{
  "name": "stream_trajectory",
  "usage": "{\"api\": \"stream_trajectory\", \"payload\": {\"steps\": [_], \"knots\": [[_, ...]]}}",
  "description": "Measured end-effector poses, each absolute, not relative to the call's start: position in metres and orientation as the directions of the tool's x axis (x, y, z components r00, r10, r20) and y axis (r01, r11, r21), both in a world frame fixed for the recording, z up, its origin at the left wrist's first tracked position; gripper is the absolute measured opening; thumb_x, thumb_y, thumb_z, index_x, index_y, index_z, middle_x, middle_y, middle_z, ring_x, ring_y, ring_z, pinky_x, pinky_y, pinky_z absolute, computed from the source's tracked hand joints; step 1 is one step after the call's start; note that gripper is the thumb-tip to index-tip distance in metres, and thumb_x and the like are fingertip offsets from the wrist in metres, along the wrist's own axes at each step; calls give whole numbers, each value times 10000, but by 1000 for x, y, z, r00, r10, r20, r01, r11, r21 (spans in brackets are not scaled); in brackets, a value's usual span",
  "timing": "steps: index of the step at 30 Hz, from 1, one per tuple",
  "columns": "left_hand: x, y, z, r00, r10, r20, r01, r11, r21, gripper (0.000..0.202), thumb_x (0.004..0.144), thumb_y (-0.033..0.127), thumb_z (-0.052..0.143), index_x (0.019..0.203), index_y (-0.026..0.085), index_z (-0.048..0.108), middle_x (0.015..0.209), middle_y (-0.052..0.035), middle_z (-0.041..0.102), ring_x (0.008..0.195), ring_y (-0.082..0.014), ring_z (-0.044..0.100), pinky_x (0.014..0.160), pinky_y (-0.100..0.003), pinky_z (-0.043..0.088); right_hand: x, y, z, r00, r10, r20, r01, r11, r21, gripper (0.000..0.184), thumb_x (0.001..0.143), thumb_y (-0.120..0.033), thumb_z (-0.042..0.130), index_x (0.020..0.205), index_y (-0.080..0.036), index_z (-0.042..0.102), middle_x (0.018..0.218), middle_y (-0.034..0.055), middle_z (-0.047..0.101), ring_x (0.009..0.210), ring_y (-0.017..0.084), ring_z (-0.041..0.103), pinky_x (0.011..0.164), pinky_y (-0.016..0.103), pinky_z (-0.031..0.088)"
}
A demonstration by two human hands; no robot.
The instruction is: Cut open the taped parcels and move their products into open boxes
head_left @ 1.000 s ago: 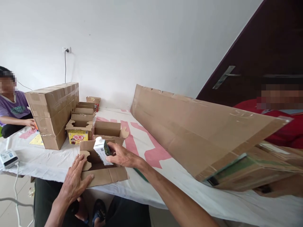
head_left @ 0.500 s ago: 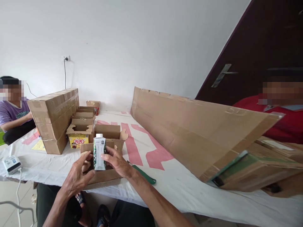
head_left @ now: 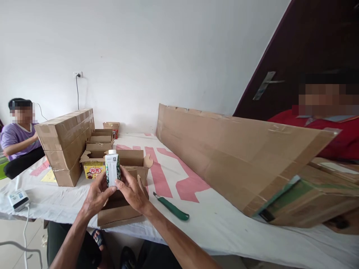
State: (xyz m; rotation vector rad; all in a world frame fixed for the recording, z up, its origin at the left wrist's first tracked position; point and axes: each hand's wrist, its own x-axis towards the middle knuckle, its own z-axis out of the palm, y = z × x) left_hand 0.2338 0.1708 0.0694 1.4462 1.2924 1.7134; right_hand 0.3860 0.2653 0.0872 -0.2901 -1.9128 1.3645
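A white and green drink carton [head_left: 112, 170] with a white screw cap stands upright between my hands. My left hand [head_left: 97, 194] grips its left lower side, thumb across the front. On its right side, my right hand [head_left: 131, 188] has its fingers wrapped round, with the thumb on the front too. Below them is an open cardboard box [head_left: 120, 216] at the table's near edge; my wrists hide part of its inside. A green-handled utility knife [head_left: 172, 207] lies on the cloth to the right of that box.
Beyond stand another open box [head_left: 134, 158] and a yellow printed box [head_left: 94, 170]. Stacked sealed cartons [head_left: 64, 145] form a wall at left, near a white device [head_left: 19, 200]. A long cardboard panel [head_left: 224, 149] leans at right. One person sits on each side.
My left hand has closed onto the drink carton, where before it was open beside it. The drink carton has risen a little and shifted left, still in my right hand.
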Motion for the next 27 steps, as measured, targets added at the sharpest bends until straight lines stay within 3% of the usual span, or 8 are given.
{"api": "stream_trajectory", "payload": {"steps": [5,8,12,21,27], "knots": [[216,189,78,-222,884,412,219,-367,904,739,844,595,870,1434,195,677,1393,-149,733,1304,-367,681,1154,-510,545,368,275,82,-648,612,453,-179,455,-872,664,1030,-403,485,1679,-270,442,1641,77,593,1579,281,490,1312,491,408],[205,197,68,-202,911,359,282,-297,912,708,848,611,849,1393,185,697,1230,-125,760,1144,-327,710,930,-420,628,361,282,69,-649,630,427,-149,446,-883,655,1043,-360,463,1691,-273,423,1623,76,610,1591,256,477,1327,480,388],[196,206,55,-203,938,281,312,-210,927,678,841,603,837,1337,160,702,1007,-70,725,919,-245,688,702,-321,615,357,291,57,-647,670,363,-36,449,-893,662,1060,-346,446,1715,-267,385,1605,77,627,1630,235,416,1349,487,348],[195,222,46,-248,936,249,272,-179,946,739,803,495,871,1423,162,645,1193,-103,730,962,-224,687,687,-279,623,346,307,45,-616,728,301,18,395,-918,651,1050,-338,448,1694,-248,413,1707,71,522,1634,229,413,1339,439,363],[190,229,40,-281,933,223,246,-155,957,782,755,481,910,1428,175,655,1164,-101,740,969,-245,715,656,-273,625,331,321,24,-564,749,347,-227,263,-938,633,943,-428,600,1563,-295,617,1645,10,598,1599,285,464,1345,452,352]]}}
